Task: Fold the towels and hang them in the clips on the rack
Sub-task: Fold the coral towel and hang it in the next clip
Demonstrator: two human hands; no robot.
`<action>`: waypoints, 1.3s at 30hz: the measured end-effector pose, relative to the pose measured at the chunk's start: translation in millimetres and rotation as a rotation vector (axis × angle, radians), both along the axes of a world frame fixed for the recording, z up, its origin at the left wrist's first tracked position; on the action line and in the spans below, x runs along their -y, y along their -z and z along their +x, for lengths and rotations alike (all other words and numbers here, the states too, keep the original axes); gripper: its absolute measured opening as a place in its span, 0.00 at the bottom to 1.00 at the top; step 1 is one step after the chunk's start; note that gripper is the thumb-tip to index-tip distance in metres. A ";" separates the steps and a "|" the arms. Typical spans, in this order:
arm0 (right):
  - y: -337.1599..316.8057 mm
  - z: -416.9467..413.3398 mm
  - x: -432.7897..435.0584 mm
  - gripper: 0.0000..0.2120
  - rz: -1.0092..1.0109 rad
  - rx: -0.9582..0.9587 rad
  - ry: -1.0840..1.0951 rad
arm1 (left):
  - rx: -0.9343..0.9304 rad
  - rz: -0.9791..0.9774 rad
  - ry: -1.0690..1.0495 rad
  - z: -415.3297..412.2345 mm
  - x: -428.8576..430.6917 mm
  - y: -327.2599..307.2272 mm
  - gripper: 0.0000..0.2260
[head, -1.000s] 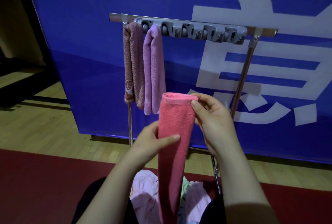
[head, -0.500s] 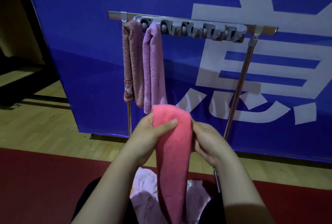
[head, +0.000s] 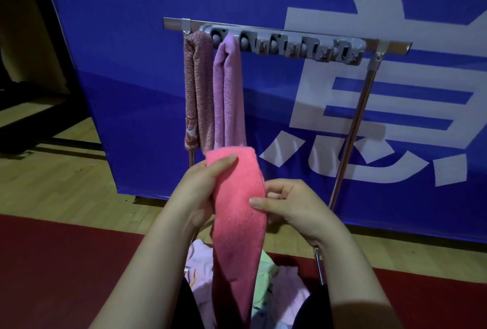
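Pinching the pink towel (head: 238,212) between both hands: your left hand (head: 200,191) near its folded top, your right hand (head: 292,204) lower.

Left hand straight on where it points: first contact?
Probably the lower end of the lilac towel on the rack; the left hand aims up at it, holding the pink towel. Depth unclear.

Blue banner (head: 126,46) backs wooden floor (head: 52,186) and, seemingly, red carpet (head: 58,270).
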State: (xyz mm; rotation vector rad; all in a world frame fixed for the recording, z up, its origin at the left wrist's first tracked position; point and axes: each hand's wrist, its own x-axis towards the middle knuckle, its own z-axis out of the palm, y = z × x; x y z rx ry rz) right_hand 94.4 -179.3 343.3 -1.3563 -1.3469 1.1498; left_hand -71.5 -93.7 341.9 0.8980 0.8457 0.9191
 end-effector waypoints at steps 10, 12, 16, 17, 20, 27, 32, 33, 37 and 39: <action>-8.6 4.2 -19.8 0.06 0.106 -0.316 0.269 | -0.106 0.238 0.388 -7.1 13.1 36.1 0.22; -7.3 4.4 -24.0 0.05 0.114 -0.335 0.308 | -0.195 0.321 0.372 -2.7 16.0 38.2 0.15; -0.9 7.1 -30.4 0.05 0.074 -0.380 0.378 | -0.178 0.291 0.264 8.5 20.6 34.4 0.09; 0.6 8.5 -31.0 0.06 0.058 -0.376 0.377 | -0.149 0.274 0.243 9.7 21.8 32.5 0.09; 3.6 12.3 -28.0 0.16 0.005 -0.329 0.280 | -0.040 0.201 0.173 12.3 21.5 28.6 0.13; 25.8 16.1 -12.5 0.22 -0.161 -0.054 -0.017 | 0.091 0.044 -0.026 11.1 5.1 15.5 0.13; 25.3 19.0 -10.9 0.10 -0.128 -0.035 0.035 | -0.054 0.034 -0.085 -0.7 -8.6 24.1 0.14; 23.9 18.8 -11.5 0.10 -0.118 -0.043 0.051 | -0.099 0.047 -0.061 -5.2 -9.7 25.9 0.15; 17.1 16.3 -14.8 0.10 -0.088 -0.060 0.091 | -0.523 0.130 0.029 -25.4 -13.6 31.1 0.20; 13.9 14.4 -17.7 0.11 -0.095 -0.041 0.091 | -0.881 0.319 -0.033 -32.3 -20.2 35.9 0.21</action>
